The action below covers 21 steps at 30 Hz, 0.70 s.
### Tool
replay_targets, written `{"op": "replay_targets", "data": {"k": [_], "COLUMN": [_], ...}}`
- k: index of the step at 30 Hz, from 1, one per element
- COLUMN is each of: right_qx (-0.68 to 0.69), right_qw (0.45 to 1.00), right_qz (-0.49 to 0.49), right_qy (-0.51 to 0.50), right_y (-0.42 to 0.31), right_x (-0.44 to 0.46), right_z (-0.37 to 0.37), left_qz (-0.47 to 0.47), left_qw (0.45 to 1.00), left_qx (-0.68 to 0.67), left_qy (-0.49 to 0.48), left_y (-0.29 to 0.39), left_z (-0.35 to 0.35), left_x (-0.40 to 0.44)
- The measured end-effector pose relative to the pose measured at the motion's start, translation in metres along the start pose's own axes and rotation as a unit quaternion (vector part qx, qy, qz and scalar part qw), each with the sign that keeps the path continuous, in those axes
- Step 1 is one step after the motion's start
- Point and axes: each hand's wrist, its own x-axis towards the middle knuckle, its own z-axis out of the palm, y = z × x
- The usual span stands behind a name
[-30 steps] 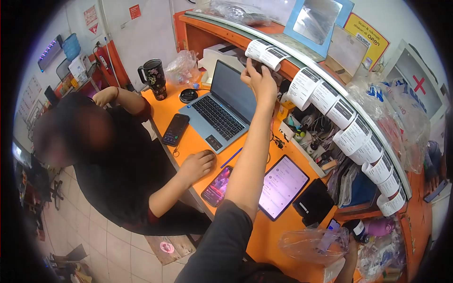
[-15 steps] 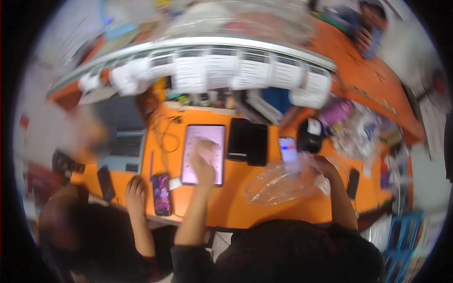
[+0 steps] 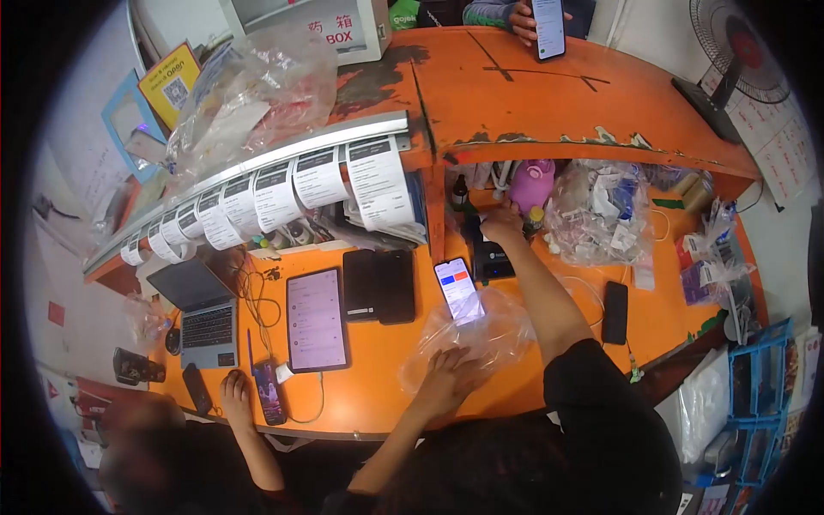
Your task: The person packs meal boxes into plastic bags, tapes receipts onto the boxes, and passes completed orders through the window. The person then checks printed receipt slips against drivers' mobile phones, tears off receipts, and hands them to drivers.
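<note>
My left hand (image 3: 446, 382) lies on a clear plastic bag (image 3: 502, 330), fingers stretched out and holding nothing. A phone with a lit screen (image 3: 459, 290) rests at the bag's far edge, partly under the film. My right hand (image 3: 502, 225) reaches to the top of a small black printer-like device (image 3: 493, 262). Its fingers are bent together beside a bit of white paper, and what they grip is partly hidden. Left of the phone are a black flat case (image 3: 378, 286) and a tablet (image 3: 317, 319) with its screen lit.
A person's hand (image 3: 233, 399) rests at left beside another phone (image 3: 269, 393) and a laptop (image 3: 209, 326). Across the orange counter (image 3: 506, 86), another person's hand (image 3: 522, 21) holds a phone. Paper slips (image 3: 378, 184) hang from a rail. A bag of crumpled paper (image 3: 601, 210) stands right.
The view has turned right. My left hand has left the tablet for the plastic bag. My right hand has gone from beside the bag up to the black device.
</note>
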Motion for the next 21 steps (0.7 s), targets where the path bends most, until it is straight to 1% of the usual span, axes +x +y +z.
{"op": "replay_targets", "data": {"k": [1,2,3,4,5,6,7,8,9,10,11,12,13,14,15,16,17,18,19,20,21], "right_qx": [0.029,0.037,0.067,0.095,0.096,0.312,0.511,0.510,0.524,0.536,0.536,0.463,0.384,0.388,0.378,0.366,0.553,0.555,0.633,0.703,0.690], "right_qw": [0.999,0.998,0.997,0.994,0.994,0.949,0.856,0.857,0.840,0.818,0.819,0.832,0.827,0.825,0.844,0.864,0.805,0.804,0.746,0.681,0.682], "right_qz": [0.018,0.015,0.034,0.054,0.050,0.000,-0.051,-0.055,-0.082,-0.107,-0.108,-0.214,-0.316,-0.317,-0.294,-0.269,-0.204,-0.204,-0.206,-0.205,-0.223], "right_qy": [-0.036,-0.038,-0.010,0.018,0.016,0.037,0.055,0.052,0.116,0.180,0.176,0.221,0.262,0.261,0.242,0.219,0.068,0.064,0.019,-0.027,-0.096], "right_y": [-0.003,-0.003,-0.001,0.002,0.012,0.026,0.035,0.039,0.044,0.048,0.049,0.045,0.040,0.036,0.034,0.034,0.033,0.034,0.034,0.036,0.039], "right_x": [0.000,-0.003,-0.005,-0.008,-0.014,-0.025,-0.035,-0.043,-0.054,-0.064,-0.077,-0.090,-0.103,-0.115,-0.127,-0.140,-0.147,-0.153,-0.158,-0.165,-0.178], "right_z": [-0.009,-0.011,-0.010,-0.010,-0.009,-0.006,-0.002,0.003,0.012,0.021,0.024,0.026,0.027,0.017,-0.003,-0.017,-0.022,-0.029,-0.037,-0.047,-0.069], "left_qz": [-0.003,-0.006,-0.010,-0.018,-0.025,-0.028,-0.038,-0.047,-0.051,-0.053,-0.055,-0.059,-0.081,-0.101,-0.110,-0.116,-0.127,-0.135,-0.110,-0.114,-0.098], "left_qw": [1.000,0.999,1.000,0.998,0.994,0.993,0.988,0.982,0.981,0.973,0.963,0.962,0.942,0.918,0.899,0.898,0.886,0.871,0.879,0.877,0.889], "left_qx": [0.000,-0.001,0.004,-0.006,-0.018,-0.016,-0.030,-0.044,-0.045,-0.050,-0.054,-0.054,-0.052,-0.046,-0.031,-0.030,-0.063,-0.095,-0.112,-0.112,-0.211], "left_qy": [0.017,0.032,0.029,0.066,0.106,0.109,0.144,0.178,0.180,0.220,0.259,0.259,0.320,0.381,0.422,0.423,0.442,0.462,0.451,0.454,0.395], "left_y": [0.003,0.005,0.006,0.005,0.007,0.012,0.018,0.023,0.026,0.028,0.032,0.037,0.042,0.045,0.049,0.055,0.060,0.063,0.062,0.063,0.065], "left_z": [-0.001,-0.002,0.000,0.004,0.008,0.007,0.005,0.004,0.004,0.002,0.003,0.004,0.003,0.000,-0.003,-0.006,-0.012,-0.017,-0.020,-0.025,-0.028], "left_x": [0.001,0.001,0.001,0.002,0.003,0.003,0.004,0.005,0.005,0.005,0.006,0.009,0.010,0.011,0.014,0.017,0.020,0.025,0.031,0.039,0.048]}}
